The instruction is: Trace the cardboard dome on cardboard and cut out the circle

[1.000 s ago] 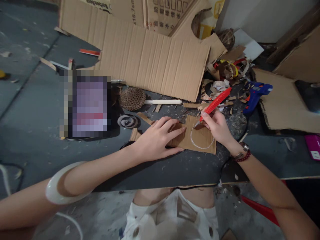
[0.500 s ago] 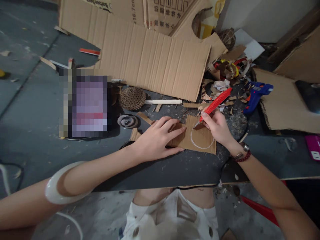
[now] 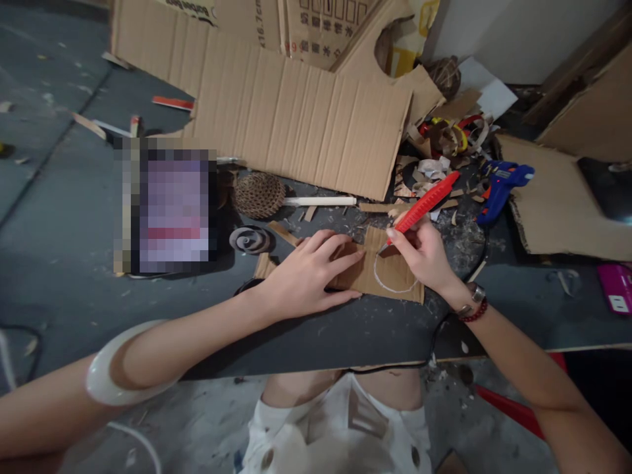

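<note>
Since the earlier frame, my right grip (image 3: 428,258) has shifted slightly left. It is closed around the red knife (image 3: 425,203), whose blade tip stands at the upper left of a white circular line on the small cardboard piece (image 3: 397,271). That piece lies on the bench (image 3: 306,345). My left grip (image 3: 309,273), open, fingers spread, rests across its left part.
</note>
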The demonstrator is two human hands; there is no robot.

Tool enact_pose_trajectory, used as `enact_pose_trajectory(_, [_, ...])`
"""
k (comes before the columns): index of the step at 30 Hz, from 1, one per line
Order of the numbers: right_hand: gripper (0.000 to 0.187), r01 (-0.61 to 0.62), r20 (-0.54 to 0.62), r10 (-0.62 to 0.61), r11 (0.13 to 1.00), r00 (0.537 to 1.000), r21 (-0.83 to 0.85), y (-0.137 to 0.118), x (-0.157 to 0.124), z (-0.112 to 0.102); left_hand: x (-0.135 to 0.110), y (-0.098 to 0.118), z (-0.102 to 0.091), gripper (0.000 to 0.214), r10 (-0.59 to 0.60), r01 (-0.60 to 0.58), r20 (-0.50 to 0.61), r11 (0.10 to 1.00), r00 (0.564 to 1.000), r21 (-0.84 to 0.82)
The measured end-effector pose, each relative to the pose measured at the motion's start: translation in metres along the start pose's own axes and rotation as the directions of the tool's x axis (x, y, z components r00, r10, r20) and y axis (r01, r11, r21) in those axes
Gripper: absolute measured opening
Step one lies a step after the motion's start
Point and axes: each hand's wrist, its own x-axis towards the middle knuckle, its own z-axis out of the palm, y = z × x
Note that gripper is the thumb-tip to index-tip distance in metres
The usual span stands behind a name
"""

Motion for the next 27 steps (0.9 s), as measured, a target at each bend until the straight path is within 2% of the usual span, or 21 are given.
enact_pose_trajectory(6, [0.027, -0.126, 0.018, 0.124, 0.98, 0.992, 0.156, 0.002, 0.0043, -0.0017, -0.0009, -0.0002, 0.0001, 0.056, 0.0, 0.0, 0.001, 1.0, 1.0, -0.005])
enact_pose_trajectory(13, [0.033, -0.178, -0.019, 0.184, 0.967, 0.983, 0.182, -0.0001, 0.0068, -0.0023, 0.0, -0.0002, -0.0005, 0.056, -0.006, 0.006, 0.007, 1.0, 1.0, -0.009])
enact_pose_trajectory(19, [0.029, -0.15, 0.007, 0.151, 0.976, 0.989, 0.16, -0.0006, 0.0054, -0.0035, -0.0001, 0.0, -0.0005, 0.056, -0.011, 0.011, 0.017, 1.0, 1.0, -0.012])
enact_pose_trajectory(24, [0.024, -0.037, 0.031, 0.036, 0.999, 0.999, 0.032, -0.0039, 0.0012, -0.0043, 0.0001, 0.0006, -0.001, 0.056, -0.014, 0.014, 0.016, 0.999, 1.0, -0.029])
enact_pose_trajectory(27, [0.023, -0.014, 0.047, 0.014, 1.0, 0.999, 0.004, -0.0042, 0.0006, -0.0038, 0.0002, 0.0004, -0.001, 0.057, -0.006, 0.006, 0.01, 0.999, 1.0, -0.035])
